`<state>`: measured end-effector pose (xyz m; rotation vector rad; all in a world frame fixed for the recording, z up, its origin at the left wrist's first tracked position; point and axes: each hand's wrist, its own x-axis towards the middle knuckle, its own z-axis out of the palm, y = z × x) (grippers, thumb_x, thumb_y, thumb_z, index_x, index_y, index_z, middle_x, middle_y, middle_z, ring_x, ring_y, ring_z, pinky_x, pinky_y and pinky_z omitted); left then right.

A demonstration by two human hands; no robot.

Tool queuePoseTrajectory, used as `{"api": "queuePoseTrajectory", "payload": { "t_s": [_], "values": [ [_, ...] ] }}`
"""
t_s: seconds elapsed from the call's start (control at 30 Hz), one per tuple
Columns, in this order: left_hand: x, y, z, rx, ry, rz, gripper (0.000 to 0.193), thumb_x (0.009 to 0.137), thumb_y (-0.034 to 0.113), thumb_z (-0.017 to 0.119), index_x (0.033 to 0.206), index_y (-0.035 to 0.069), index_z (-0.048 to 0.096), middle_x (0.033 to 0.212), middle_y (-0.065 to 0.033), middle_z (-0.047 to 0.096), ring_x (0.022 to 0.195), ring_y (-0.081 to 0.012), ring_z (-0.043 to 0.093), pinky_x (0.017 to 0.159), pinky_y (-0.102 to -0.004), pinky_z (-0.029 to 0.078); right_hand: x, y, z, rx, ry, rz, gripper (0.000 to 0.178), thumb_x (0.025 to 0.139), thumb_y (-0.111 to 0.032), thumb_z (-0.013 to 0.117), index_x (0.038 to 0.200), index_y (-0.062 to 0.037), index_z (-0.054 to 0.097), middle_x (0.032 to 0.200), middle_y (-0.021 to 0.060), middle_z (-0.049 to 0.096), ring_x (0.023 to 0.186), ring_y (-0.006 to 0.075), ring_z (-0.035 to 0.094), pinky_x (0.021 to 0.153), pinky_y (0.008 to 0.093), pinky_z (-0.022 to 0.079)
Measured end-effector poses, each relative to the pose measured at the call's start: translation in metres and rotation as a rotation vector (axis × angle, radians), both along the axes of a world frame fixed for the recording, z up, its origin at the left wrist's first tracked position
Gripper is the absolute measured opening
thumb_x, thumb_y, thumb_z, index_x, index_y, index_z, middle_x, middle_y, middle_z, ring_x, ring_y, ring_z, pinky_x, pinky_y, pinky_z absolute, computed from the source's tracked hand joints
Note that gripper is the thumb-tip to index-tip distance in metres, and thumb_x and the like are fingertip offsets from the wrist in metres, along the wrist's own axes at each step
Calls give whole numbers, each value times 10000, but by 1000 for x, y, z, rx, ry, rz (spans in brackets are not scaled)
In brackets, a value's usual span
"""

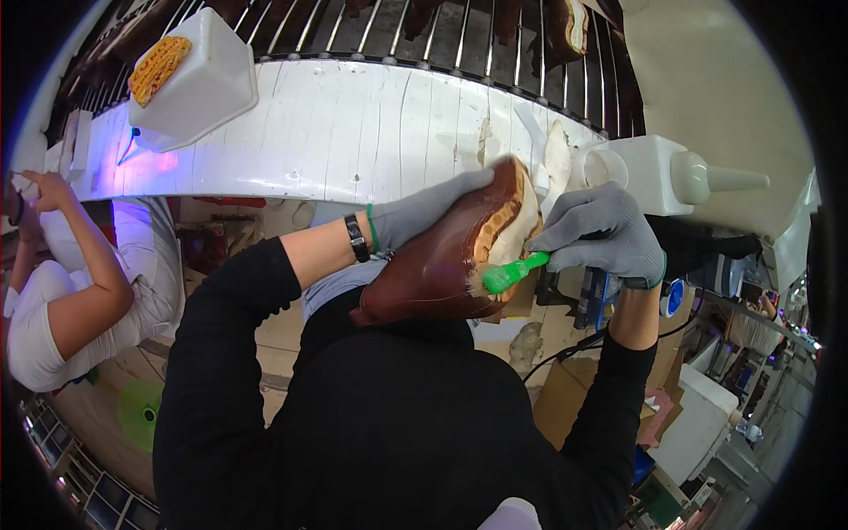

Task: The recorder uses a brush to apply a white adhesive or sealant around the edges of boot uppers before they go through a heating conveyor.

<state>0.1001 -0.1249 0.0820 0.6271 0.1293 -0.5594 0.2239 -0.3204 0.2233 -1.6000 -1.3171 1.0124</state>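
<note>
A brown leather boot upper (437, 256) is held tilted in front of my chest, its pale underside and tan, rough edge turned to the right. My left hand (420, 210), in a grey knit glove, grips it from the far left side; its fingertips are partly hidden behind the leather. My right hand (605, 234), gloved the same way, is closed on the handle of a green brush (514, 275). The brush's short, pale bristles touch the tan edge near the lower end of the underside.
A white bench (353, 124) runs across, with a roller conveyor (459, 40) carrying more brown uppers behind it. On the bench stand a white box (212, 75) bearing an orange textured pad (161, 71) and a white container (632, 168). Another person (84, 265) sits at left.
</note>
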Motion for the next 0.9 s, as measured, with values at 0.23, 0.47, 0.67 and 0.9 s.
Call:
{"api": "queuePoseTrajectory", "payload": {
  "t_s": [0.23,0.47,0.67,0.9],
  "values": [
    [-32,-24,11,146,-144,-71,445,1001,240,586,1374,17,490,1321,-87,598,1174,-118,590,1066,-284,448,8,13,-1,28,34,6,252,732,-93,842,964,-18,778,787,77,713,706,140,654,646,267,492],
    [-37,3,105,747,-469,-181,528,932,210,703,1387,26,508,1216,-120,685,1043,-136,681,967,-282,530,17,19,-6,28,34,24,247,735,-77,844,965,-17,777,799,70,710,702,131,635,651,266,481],
    [-34,13,130,799,-607,-211,501,925,240,715,1347,35,538,1146,-103,698,975,-134,689,895,-273,551,21,14,-5,9,54,63,234,745,-65,834,966,-16,777,796,61,705,687,126,626,643,262,478],
    [-20,3,110,763,-654,-147,473,916,274,728,1300,46,574,1063,-84,714,896,-131,699,811,-263,575,-10,7,15,97,-73,-223,209,742,-15,811,943,19,764,830,109,716,740,162,669,653,285,486]
  ]
}}
